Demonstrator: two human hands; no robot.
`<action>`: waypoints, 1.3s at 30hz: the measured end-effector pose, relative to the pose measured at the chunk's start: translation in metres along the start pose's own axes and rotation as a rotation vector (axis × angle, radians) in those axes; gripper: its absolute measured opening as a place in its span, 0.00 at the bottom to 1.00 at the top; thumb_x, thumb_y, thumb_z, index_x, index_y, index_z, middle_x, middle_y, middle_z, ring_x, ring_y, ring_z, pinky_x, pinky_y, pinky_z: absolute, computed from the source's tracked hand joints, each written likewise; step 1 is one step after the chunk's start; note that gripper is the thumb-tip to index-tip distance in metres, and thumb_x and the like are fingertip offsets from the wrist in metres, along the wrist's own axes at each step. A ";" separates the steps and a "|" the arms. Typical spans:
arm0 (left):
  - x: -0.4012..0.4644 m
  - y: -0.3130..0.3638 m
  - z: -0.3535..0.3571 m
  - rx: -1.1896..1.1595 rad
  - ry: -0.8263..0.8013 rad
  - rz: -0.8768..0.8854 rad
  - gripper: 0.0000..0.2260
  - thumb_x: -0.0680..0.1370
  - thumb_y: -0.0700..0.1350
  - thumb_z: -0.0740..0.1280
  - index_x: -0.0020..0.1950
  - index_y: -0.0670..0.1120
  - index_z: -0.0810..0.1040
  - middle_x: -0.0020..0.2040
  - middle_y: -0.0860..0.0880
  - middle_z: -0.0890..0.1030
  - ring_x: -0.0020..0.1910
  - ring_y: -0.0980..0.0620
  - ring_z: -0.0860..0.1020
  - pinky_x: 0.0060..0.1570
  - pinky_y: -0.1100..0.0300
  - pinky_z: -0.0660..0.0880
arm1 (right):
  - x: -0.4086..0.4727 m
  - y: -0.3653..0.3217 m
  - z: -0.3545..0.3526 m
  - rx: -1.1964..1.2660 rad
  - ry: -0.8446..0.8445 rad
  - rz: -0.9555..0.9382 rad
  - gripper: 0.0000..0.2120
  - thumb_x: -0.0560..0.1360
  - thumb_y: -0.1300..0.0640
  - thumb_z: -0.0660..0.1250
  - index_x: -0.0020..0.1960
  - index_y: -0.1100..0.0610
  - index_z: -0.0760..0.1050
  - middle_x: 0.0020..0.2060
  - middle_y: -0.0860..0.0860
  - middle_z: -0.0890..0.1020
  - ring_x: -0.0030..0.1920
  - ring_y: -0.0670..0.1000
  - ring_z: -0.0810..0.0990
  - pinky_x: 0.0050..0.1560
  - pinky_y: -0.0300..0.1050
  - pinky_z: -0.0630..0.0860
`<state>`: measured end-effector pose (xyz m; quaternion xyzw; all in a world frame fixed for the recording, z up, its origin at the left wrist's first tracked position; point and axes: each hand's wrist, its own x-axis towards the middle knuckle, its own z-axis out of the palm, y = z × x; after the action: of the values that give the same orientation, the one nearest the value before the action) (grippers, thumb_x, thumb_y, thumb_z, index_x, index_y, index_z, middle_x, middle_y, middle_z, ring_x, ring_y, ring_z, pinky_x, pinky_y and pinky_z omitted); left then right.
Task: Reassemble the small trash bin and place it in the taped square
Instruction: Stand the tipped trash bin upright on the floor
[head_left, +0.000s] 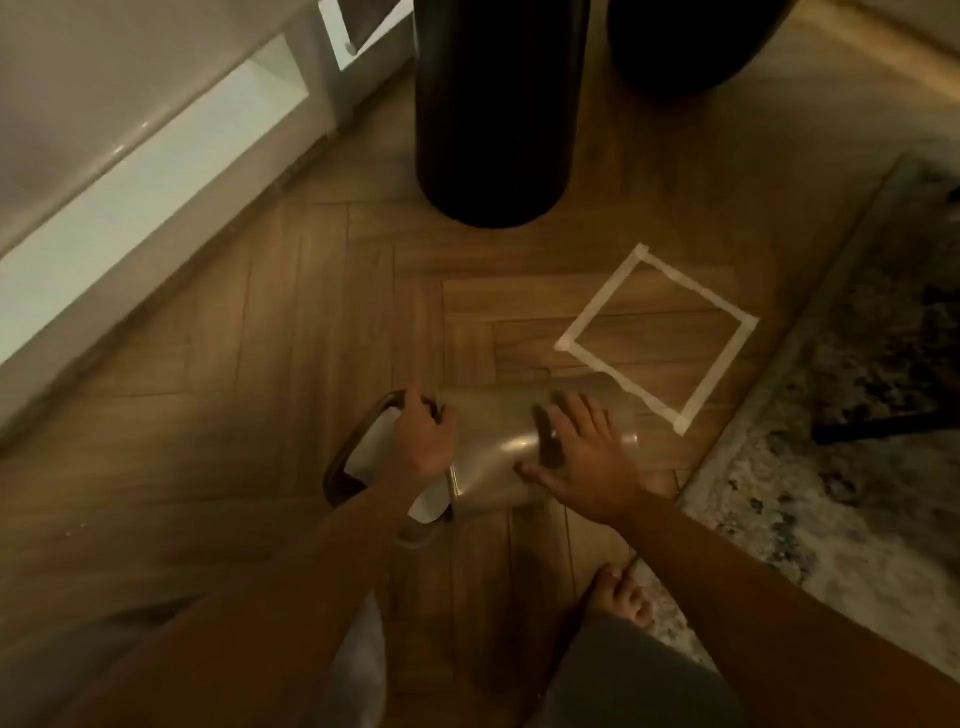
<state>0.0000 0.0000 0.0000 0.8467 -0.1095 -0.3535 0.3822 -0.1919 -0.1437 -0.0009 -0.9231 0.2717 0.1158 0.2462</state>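
A small tan trash bin (493, 447) lies on its side on the wood floor, mouth to the left. A dark ring (340, 467) sits around that mouth, with a white liner (374, 447) showing inside it. My left hand (423, 441) grips the ring and the bin's rim at the top. My right hand (582, 457) rests flat on the bin's side, fingers spread. The taped square (660, 338) of pale tape is on the floor just beyond the bin, to the right; the bin's far end overlaps its near edge.
A tall black cylinder (493, 114) stands on the floor behind, with another dark round object (691, 41) to its right. White cabinets (130, 182) run along the left. A mottled rug (857, 389) borders the right. My bare foot (618, 597) is near the rug's edge.
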 end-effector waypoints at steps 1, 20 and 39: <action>0.002 -0.002 0.002 0.002 0.006 0.004 0.24 0.84 0.48 0.64 0.77 0.43 0.64 0.58 0.46 0.82 0.56 0.45 0.82 0.53 0.54 0.78 | 0.003 0.000 0.008 -0.015 -0.011 -0.003 0.45 0.76 0.26 0.58 0.84 0.52 0.56 0.84 0.56 0.53 0.83 0.61 0.47 0.81 0.63 0.46; 0.023 0.054 -0.010 0.128 -0.162 0.095 0.16 0.83 0.39 0.62 0.71 0.43 0.75 0.54 0.45 0.83 0.49 0.47 0.82 0.48 0.50 0.81 | 0.000 -0.009 0.008 -0.063 0.005 0.102 0.50 0.75 0.25 0.53 0.86 0.55 0.48 0.85 0.58 0.48 0.83 0.63 0.42 0.80 0.66 0.44; -0.019 0.131 -0.008 0.066 -0.462 0.109 0.34 0.81 0.42 0.70 0.83 0.51 0.57 0.50 0.48 0.82 0.46 0.48 0.85 0.43 0.54 0.85 | -0.090 -0.057 -0.102 0.262 -0.131 0.135 0.29 0.80 0.41 0.68 0.77 0.53 0.71 0.72 0.51 0.77 0.67 0.52 0.78 0.58 0.41 0.71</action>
<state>0.0028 -0.0770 0.1084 0.7482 -0.2510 -0.5130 0.3376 -0.2262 -0.1148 0.1399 -0.8532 0.3292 0.1555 0.3735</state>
